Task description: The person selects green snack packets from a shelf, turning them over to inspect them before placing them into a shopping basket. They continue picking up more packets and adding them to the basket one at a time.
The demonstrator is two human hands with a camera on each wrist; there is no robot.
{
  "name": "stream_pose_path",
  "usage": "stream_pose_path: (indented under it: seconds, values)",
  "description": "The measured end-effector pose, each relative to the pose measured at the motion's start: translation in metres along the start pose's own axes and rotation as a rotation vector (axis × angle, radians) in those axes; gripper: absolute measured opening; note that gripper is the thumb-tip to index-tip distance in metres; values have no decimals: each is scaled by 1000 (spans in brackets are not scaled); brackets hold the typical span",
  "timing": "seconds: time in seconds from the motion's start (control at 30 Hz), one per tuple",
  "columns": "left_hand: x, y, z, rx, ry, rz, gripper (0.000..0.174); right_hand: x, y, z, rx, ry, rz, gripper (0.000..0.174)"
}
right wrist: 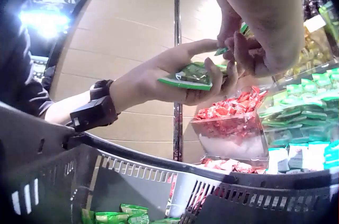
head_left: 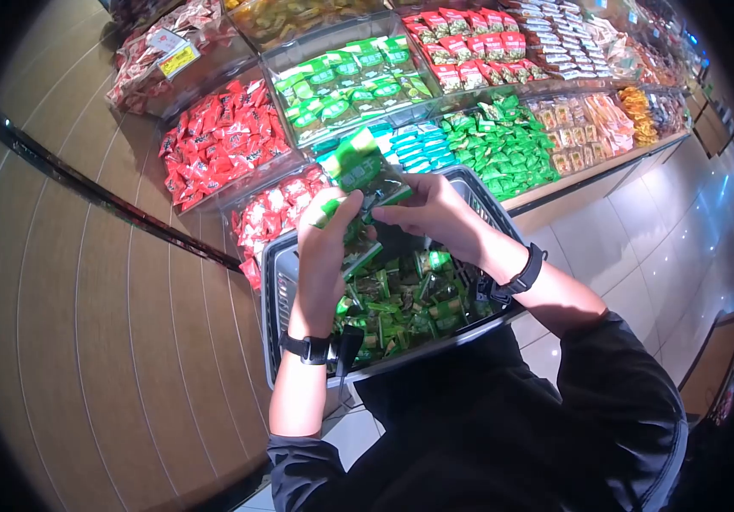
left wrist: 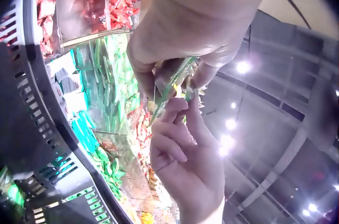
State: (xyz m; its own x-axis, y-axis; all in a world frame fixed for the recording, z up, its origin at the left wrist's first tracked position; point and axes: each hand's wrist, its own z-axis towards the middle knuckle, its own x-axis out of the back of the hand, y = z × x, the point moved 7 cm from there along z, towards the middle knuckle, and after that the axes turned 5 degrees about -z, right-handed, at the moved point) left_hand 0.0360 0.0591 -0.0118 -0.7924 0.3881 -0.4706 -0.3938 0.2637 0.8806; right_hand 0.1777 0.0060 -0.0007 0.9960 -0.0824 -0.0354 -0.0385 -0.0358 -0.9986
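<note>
Above a grey shopping basket (head_left: 270, 320), both hands come together at small green snack packets. My left hand (head_left: 319, 256) grips one packet (head_left: 357, 162) by its lower part, the printed green top standing up between the hands. Against the left palm lies a second packet (right wrist: 192, 76) with a clear window, curled fingers over its edge. My right hand (head_left: 439, 218) pinches the side of the upright packet between thumb and fingers; in the left wrist view, the right fingertips (left wrist: 177, 105) meet the packet's edge. Many similar green packets (head_left: 405, 307) fill the basket's bottom.
Beyond the basket rise tiered bins of packaged snacks: red packets (head_left: 226, 136), green packets (head_left: 350, 81), teal packets (head_left: 422, 147) and darker green packets (head_left: 503, 145). A wood-look panelled surface (head_left: 111, 324) lies left; pale floor tiles (head_left: 640, 222) lie right. Dark straps circle both wrists.
</note>
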Motion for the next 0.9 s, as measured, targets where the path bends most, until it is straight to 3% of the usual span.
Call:
stream_pose_path:
  seconds: [0.03, 0.07, 0.13, 0.17, 0.3, 0.37, 0.43, 0.53, 0.6, 0.67, 0.7, 0.73, 0.8, 0.9]
  values:
    - [1, -2, 2, 4, 0, 11, 12, 0, 8, 4, -47, -62, -22, 37]
    - [2, -4, 2, 9, -1, 22, 13, 0, 9, 5, -43, -68, -27, 37]
    - [1, -4, 1, 31, -8, 17, 13, 12, 1, 7, 10, 127, -157, 56]
    - [1, -6, 1, 65, -16, 19, 13, 13, -6, 10, -8, 82, -67, 65]
    - [2, -3, 1, -1, -40, -3, 16, 16, -40, 25, -31, -154, -264, 39]
    - [4, -8, 4, 29, -109, 52, 27, 18, -42, 38, -38, -232, -307, 35]
    - [2, -3, 2, 19, -61, -2, 27, 17, -50, 57, 11, -324, -410, 33]
    - [5, 3, 1, -19, 37, -93, 27, 27, -86, 109, 142, -176, -618, 36]
    - [2, 3, 1, -6, -44, -153, 27, 26, -109, 148, 210, -39, -778, 41]
    - [0, 4, 0, -43, -30, -190, 21, 24, -103, 187, 98, -5, -692, 40]
    - [0, 1, -1, -16, -32, -190, 21, 22, -79, 221, -73, -220, -538, 36]
    - [0, -1, -1, 11, -35, -188, 21, 12, -68, 228, -114, -313, -385, 29]
    - [1, -3, -1, 34, -34, -170, 23, 8, -27, 263, -261, -262, -194, 23]
    - [4, -8, 1, 46, -30, -151, 26, -4, -14, 264, -307, -151, -118, 18]
